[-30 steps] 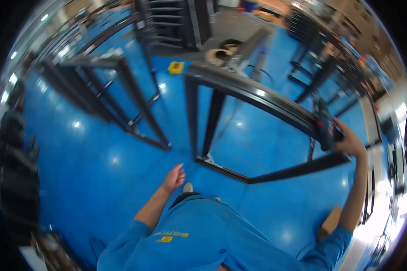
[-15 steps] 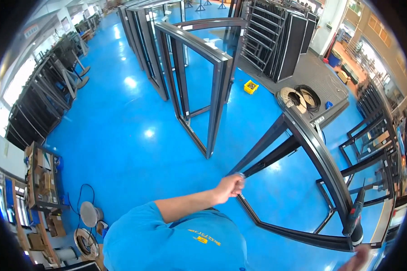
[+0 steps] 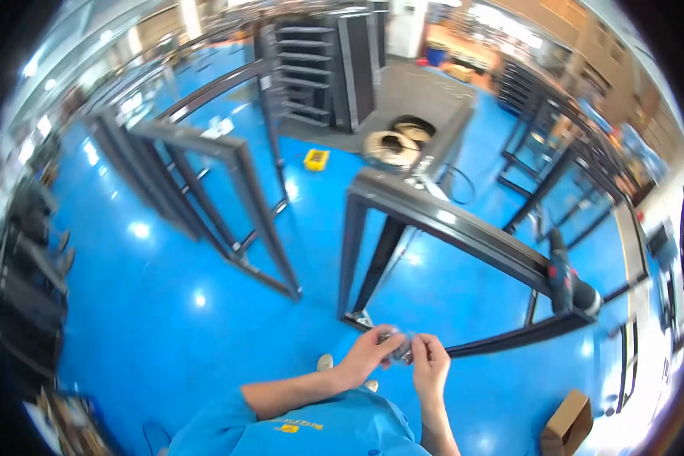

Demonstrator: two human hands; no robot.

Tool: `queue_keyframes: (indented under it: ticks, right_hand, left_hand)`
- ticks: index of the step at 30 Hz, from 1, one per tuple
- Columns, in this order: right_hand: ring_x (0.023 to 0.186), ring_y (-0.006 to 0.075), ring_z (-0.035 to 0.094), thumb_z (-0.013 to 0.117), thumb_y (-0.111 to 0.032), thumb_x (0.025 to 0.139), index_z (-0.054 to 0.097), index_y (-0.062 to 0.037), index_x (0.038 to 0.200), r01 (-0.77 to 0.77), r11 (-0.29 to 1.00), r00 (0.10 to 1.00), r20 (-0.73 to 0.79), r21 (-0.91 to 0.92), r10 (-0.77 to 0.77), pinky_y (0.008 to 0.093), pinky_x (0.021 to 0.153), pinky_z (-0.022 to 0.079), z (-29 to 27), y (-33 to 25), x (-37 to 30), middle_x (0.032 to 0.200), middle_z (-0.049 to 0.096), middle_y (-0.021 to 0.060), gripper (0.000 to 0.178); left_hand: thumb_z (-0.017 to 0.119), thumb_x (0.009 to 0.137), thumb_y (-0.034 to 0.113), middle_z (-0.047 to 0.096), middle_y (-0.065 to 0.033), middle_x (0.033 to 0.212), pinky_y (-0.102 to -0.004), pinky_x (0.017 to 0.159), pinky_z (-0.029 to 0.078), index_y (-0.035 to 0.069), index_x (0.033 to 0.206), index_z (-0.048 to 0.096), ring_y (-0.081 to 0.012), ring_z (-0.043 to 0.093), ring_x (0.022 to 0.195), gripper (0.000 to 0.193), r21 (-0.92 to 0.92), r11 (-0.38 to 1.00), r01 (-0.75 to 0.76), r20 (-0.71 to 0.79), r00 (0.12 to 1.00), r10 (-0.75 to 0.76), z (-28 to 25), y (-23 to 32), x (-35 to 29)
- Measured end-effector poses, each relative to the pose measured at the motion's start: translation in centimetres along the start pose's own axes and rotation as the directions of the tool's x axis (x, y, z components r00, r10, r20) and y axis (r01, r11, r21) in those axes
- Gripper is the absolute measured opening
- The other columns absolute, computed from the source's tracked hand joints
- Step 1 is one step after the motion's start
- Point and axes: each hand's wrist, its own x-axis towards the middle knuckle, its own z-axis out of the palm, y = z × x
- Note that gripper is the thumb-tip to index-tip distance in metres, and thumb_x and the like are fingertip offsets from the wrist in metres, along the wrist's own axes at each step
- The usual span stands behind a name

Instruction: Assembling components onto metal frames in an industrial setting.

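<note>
The sleeves and front of my blue shirt (image 3: 327, 429) are closest, and just beyond them my two hands meet: my left grip (image 3: 367, 356) and my right grip (image 3: 432, 365) have their fingers drawn in narrow, pinching between them a small clear-and-dark item (image 3: 401, 351), too blurred for me to tell what it is; it sits in front of my body, above the blue floor (image 3: 152, 319), with my pale shoes (image 3: 325, 362) showing below, and off to my right is an open cardboard box (image 3: 567, 427); past my hands stands a dark metal frame (image 3: 463, 230), a power drill (image 3: 560, 277) resting on its right-hand corner; to the left, a second dark frame (image 3: 258, 213) stands apart from it, in front of others; farther off are a yellow bin (image 3: 316, 159) on the floor, a pale coil (image 3: 403, 157) and, farthest back, a dark rack (image 3: 304, 72) with light horizontal bars
</note>
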Motion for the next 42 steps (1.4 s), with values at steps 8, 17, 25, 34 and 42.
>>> queue_keyframes:
  ticks: [8, 17, 25, 34, 42]
  right_hand:
    - [0.06, 0.0109, 0.052, 0.062, -0.008, 0.093, 0.07, 0.0, 0.095, -0.041, 0.999, 0.998, -0.051, 0.004, 0.041, 0.024, 0.054, 0.043, -1.4, -0.9, -1.9, 0.075, 0.065, 0.0038, 0.011]
    - [0.055, 0.0143, 0.049, 0.063, -0.01, 0.093, 0.07, -0.0007, 0.094, 0.077, 0.98, 0.992, 0.112, -0.184, -0.057, 0.026, 0.052, 0.041, -3.9, -0.2, -3.2, 0.069, 0.063, 0.0046, 0.012]
    - [0.054, 0.015, 0.049, 0.064, -0.012, 0.093, 0.068, -0.0019, 0.089, 0.05, 0.963, 0.996, 0.088, -0.263, -0.028, 0.028, 0.051, 0.04, -3.8, 0.4, -3.8, 0.065, 0.062, 0.0058, 0.012]
    - [0.057, 0.0083, 0.043, 0.06, -0.015, 0.099, 0.064, 0.0001, 0.081, 0.036, 0.998, 0.986, -0.167, 0.06, -0.026, 0.0252, 0.052, 0.037, -1.9, 1.5, -3.3, 0.064, 0.056, 0.0012, 0.024]
    - [0.056, 0.0064, 0.04, 0.054, -0.019, 0.104, 0.056, -0.0048, 0.075, -0.022, 0.939, 0.975, -0.199, 0.344, 0.096, 0.0228, 0.05, 0.035, -1.8, 1.6, -2.6, 0.063, 0.05, -0.001, 0.032]
  left_hand:
    - [0.072, 0.092, 0.022, 0.059, -0.0024, 0.072, -0.024, 0.054, 0.039, 0.006, 0.108, 0.066, -0.0101, 0.048, 0.062, 0.023, 0.369, 0.927, -0.06, 0.22, 0.975, -0.024, -0.1, 0.4, -0.6]
    - [0.071, 0.091, 0.025, 0.063, -0.0024, 0.073, -0.0271, 0.056, 0.04, 0.006, 0.101, 0.07, -0.0124, 0.048, 0.062, 0.022, 0.697, 0.681, -0.226, 0.394, 0.914, -0.099, 0.1, 1.5, 0.9]
    - [0.066, 0.091, 0.023, 0.065, -0.0077, 0.078, -0.0355, 0.059, 0.043, 0.005, 0.084, 0.064, -0.0275, 0.054, 0.063, 0.02, 0.756, 0.301, -0.581, 0.59, 0.805, 0.07, 1.2, 2.1, 0.4]
    - [0.065, 0.086, 0.015, 0.058, -0.0064, 0.073, -0.0362, 0.059, 0.042, 0.008, 0.079, 0.059, -0.0252, 0.052, 0.064, 0.012, 0.606, 0.133, -0.784, 0.731, 0.615, 0.294, 1.8, 2.3, 1.7]
    - [0.066, 0.082, 0.013, 0.057, -0.0041, 0.078, -0.0345, 0.059, 0.042, 0.011, 0.08, 0.057, -0.022, 0.052, 0.068, 0.009, 0.525, -0.088, -0.846, 0.795, 0.451, 0.407, 2.5, 2.0, 1.6]
